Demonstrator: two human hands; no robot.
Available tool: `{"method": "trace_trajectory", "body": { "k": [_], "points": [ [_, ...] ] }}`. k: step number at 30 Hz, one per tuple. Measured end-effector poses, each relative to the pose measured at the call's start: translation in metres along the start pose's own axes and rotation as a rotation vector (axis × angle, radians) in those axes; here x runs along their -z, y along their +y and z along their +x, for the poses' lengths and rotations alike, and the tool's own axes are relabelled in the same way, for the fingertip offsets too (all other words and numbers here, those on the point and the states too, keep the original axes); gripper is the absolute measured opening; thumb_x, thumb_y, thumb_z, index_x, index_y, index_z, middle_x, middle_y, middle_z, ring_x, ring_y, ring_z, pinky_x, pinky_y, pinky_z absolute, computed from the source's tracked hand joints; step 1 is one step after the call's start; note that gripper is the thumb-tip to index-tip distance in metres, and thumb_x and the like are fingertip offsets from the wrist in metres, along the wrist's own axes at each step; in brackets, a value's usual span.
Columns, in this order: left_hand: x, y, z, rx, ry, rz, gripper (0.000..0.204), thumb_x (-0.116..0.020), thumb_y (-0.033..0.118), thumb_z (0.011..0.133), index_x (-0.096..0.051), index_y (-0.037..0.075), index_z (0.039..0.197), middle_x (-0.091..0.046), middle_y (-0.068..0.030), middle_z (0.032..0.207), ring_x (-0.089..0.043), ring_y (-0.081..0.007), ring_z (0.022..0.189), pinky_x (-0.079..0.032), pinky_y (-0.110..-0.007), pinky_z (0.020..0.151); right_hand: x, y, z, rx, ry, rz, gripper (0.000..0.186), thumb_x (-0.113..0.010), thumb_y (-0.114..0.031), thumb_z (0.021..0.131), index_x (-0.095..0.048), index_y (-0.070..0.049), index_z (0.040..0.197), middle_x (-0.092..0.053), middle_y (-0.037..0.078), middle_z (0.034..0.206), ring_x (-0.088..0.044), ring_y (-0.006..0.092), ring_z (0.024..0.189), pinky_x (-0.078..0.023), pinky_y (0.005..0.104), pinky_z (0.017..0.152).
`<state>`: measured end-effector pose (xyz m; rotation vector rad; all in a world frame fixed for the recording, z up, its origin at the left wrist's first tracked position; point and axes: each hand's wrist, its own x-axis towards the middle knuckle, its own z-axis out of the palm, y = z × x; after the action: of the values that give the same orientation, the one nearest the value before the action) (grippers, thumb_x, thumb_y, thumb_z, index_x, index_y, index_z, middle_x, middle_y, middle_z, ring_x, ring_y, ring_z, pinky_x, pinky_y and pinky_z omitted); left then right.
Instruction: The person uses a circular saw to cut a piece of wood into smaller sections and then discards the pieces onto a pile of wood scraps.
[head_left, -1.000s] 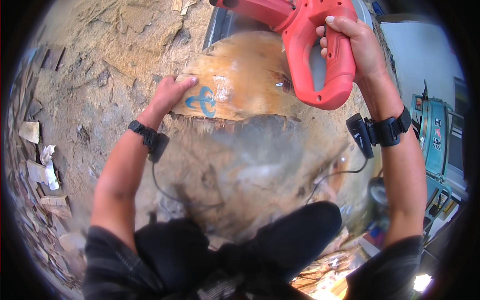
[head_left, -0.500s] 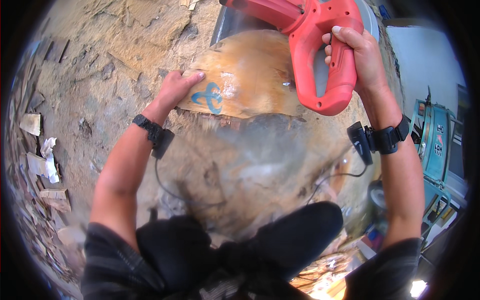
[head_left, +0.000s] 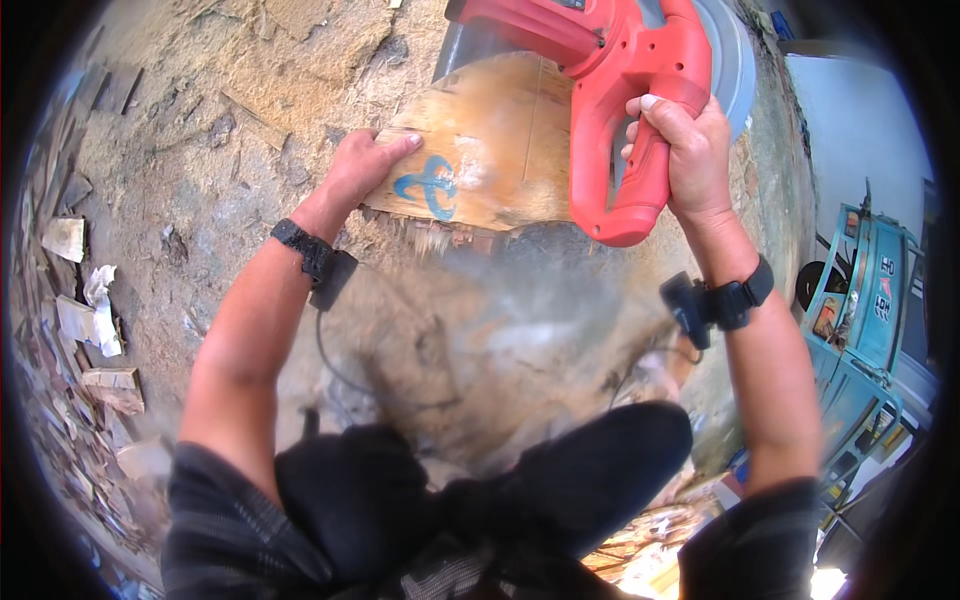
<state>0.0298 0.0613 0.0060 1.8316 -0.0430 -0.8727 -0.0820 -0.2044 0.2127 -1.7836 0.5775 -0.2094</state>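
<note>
My right hand [head_left: 690, 150] is wrapped round the rear handle of a red circular saw [head_left: 598, 150], over the right side of a plywood board [head_left: 490, 140]. A round grey part [head_left: 738, 65] of the saw shows beyond the handle. The board has a blue painted mark and a splintered near edge. A thin straight line runs across it, left of the saw handle. My left hand [head_left: 370, 165] grips the board's left edge, thumb on top and fingers hidden beneath. The saw's cutting edge cannot be made out.
Sawdust and chips cover the ground [head_left: 230, 130]. Wood scraps [head_left: 110, 390] lie piled along the left, with torn white pieces [head_left: 100, 300] among them. A teal vehicle [head_left: 870, 290] stands at the right. Thin cables hang from the bands on both my wrists.
The saw and my right hand have shifted left and slightly nearer. My left hand stays on the board, a little farther right. The thin line on the board now shows clearly.
</note>
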Motion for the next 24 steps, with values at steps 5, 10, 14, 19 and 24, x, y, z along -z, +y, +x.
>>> {"method": "trace_trajectory", "body": {
  "k": [5, 10, 14, 19, 24],
  "points": [
    [0.000, 0.007, -0.004, 0.007, -0.009, 0.007, 0.057, -0.079, 0.039, 0.082, -0.064, -0.012, 0.104, -0.071, -0.0195, 0.090, -0.072, -0.0218, 0.075, -0.058, -0.033, 0.066, -0.010, 0.027, -0.007, 0.060, 0.045, 0.010, 0.032, -0.065, -0.006, 0.084, -0.048, 0.005, 0.108, -0.064, 0.011, 0.073, -0.063, 0.0167, 0.057, -0.054, 0.0311, 0.054],
    [0.001, 0.011, -0.008, 0.001, -0.029, -0.003, 0.056, -0.079, 0.037, 0.084, -0.064, -0.012, 0.106, -0.072, -0.0196, 0.092, -0.072, -0.0217, 0.076, -0.058, -0.033, 0.067, -0.017, 0.055, -0.013, 0.114, 0.075, 0.045, 0.043, -0.067, -0.006, 0.084, -0.041, 0.007, 0.116, -0.064, 0.008, 0.076, -0.063, 0.0147, 0.060, -0.055, 0.0296, 0.059],
    [0.001, 0.007, -0.005, 0.015, -0.048, -0.027, 0.056, -0.079, 0.037, 0.084, -0.064, -0.013, 0.107, -0.072, -0.0195, 0.092, -0.072, -0.0216, 0.075, -0.058, -0.033, 0.067, -0.023, 0.076, -0.016, 0.121, 0.098, 0.090, 0.053, -0.069, -0.005, 0.083, -0.038, 0.007, 0.124, -0.064, 0.008, 0.086, -0.063, 0.0138, 0.064, -0.055, 0.0297, 0.060],
    [-0.001, 0.005, -0.003, 0.026, -0.034, -0.037, 0.056, -0.078, 0.035, 0.084, -0.063, -0.013, 0.109, -0.072, -0.0191, 0.092, -0.072, -0.0213, 0.075, -0.058, -0.033, 0.067, -0.025, 0.091, -0.018, 0.088, 0.114, 0.101, 0.064, -0.070, -0.006, 0.082, -0.034, 0.006, 0.134, -0.064, 0.008, 0.093, -0.065, 0.0139, 0.071, -0.056, 0.0307, 0.065],
    [-0.001, 0.011, -0.005, 0.050, -0.014, 0.009, 0.055, -0.078, 0.035, 0.086, -0.063, -0.012, 0.111, -0.072, -0.0192, 0.095, -0.072, -0.0220, 0.080, -0.058, -0.033, 0.071, -0.023, 0.086, -0.013, 0.094, 0.140, -0.051, 0.062, -0.071, -0.010, 0.082, -0.038, 0.007, 0.132, -0.067, 0.012, 0.101, -0.066, 0.0143, 0.078, -0.055, 0.0316, 0.071]
  ]
}}
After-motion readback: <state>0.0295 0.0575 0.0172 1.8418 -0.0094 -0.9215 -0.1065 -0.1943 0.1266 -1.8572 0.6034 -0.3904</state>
